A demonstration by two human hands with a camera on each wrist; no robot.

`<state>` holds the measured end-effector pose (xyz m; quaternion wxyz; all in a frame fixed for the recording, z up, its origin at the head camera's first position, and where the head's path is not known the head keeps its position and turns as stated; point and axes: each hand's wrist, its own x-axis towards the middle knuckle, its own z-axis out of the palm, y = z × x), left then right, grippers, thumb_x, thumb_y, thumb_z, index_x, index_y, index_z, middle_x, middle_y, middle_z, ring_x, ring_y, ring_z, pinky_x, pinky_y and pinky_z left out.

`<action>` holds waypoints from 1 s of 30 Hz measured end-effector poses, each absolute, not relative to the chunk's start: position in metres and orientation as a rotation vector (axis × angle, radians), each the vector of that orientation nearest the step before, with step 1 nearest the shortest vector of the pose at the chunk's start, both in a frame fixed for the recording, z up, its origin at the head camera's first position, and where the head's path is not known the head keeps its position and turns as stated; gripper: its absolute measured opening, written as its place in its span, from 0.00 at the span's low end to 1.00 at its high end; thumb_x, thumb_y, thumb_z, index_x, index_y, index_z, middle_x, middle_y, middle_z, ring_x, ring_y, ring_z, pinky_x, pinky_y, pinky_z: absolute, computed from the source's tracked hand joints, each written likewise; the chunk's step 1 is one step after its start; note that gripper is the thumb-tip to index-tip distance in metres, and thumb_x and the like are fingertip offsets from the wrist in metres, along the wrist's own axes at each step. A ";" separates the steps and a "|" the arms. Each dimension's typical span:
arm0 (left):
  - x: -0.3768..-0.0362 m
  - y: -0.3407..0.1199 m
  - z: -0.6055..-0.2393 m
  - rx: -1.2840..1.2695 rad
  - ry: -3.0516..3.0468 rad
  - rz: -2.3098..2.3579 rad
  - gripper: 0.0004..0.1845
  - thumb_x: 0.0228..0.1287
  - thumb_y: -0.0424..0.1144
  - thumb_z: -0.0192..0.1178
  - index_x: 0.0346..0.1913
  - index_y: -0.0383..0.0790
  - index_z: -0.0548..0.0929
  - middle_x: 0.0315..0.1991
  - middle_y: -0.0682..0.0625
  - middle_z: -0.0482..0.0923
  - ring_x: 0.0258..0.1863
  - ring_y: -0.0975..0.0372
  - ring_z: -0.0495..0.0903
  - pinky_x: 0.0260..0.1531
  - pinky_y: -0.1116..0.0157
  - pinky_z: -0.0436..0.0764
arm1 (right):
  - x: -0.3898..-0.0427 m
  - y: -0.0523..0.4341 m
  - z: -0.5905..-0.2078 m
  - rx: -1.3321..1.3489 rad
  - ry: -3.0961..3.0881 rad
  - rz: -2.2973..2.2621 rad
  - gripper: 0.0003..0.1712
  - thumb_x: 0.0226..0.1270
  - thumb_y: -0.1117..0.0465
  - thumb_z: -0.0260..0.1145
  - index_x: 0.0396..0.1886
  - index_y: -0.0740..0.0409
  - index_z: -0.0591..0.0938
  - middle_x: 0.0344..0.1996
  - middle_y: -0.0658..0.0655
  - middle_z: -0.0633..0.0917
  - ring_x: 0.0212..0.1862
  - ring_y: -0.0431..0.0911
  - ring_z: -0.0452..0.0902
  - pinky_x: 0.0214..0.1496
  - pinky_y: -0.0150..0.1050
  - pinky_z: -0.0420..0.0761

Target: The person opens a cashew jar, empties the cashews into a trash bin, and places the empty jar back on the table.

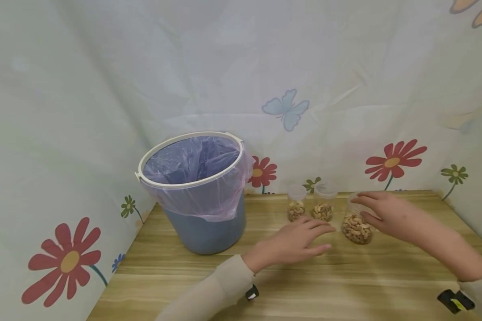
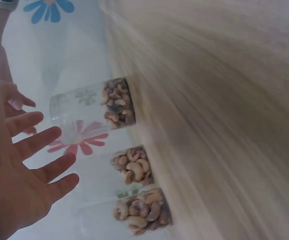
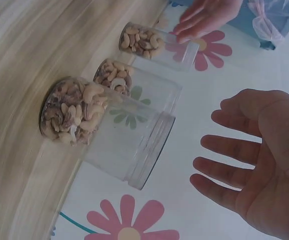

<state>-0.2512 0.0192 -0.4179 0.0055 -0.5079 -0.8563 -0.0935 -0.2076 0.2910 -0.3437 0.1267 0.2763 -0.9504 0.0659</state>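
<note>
Though no label or writing shows on them, three clear plastic jars part-filled with cashew nuts stand in a row on the wooden table (image 1: 209, 290). The left hand (image 1: 295, 243) hovers with fingers (image 2: 39, 142) spread, touching nothing. The right hand (image 1: 385, 214), fingers (image 3: 219, 150) apart, reaches around the nearest jar (image 1: 356, 220) without gripping. Farther back stand the middle jar (image 1: 323, 203), the far jar (image 1: 296, 204) and a blue bin lined with a translucent bag (image 1: 201, 191).

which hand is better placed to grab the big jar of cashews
Right. The right hand hovers open right beside the big cashew jar, fingers over its rim. The left hand lies further off, nearer the two smaller jars.
</note>
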 end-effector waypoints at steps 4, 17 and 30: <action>-0.256 0.028 -0.423 -1.568 -2.753 -0.477 0.32 0.79 0.65 0.36 0.78 0.58 0.62 0.76 0.60 0.63 0.75 0.65 0.60 0.76 0.58 0.57 | -0.211 0.294 -0.343 0.786 -2.786 0.191 0.24 0.67 0.60 0.72 0.60 0.63 0.82 0.55 0.69 0.83 0.53 0.65 0.82 0.50 0.61 0.82; -0.272 0.060 -0.443 -1.377 -2.735 -0.946 0.34 0.76 0.55 0.55 0.79 0.52 0.60 0.76 0.56 0.63 0.70 0.65 0.69 0.66 0.67 0.70 | -0.227 0.310 -0.350 0.739 -2.830 0.176 0.25 0.65 0.62 0.72 0.59 0.68 0.81 0.53 0.72 0.83 0.50 0.67 0.83 0.48 0.62 0.82; -0.273 0.111 -0.464 -0.986 -2.744 -1.549 0.51 0.60 0.55 0.73 0.80 0.54 0.55 0.77 0.58 0.58 0.73 0.62 0.64 0.64 0.59 0.74 | -0.239 0.321 -0.352 0.623 -2.946 0.188 0.30 0.67 0.57 0.71 0.58 0.78 0.77 0.53 0.78 0.81 0.52 0.71 0.80 0.50 0.64 0.80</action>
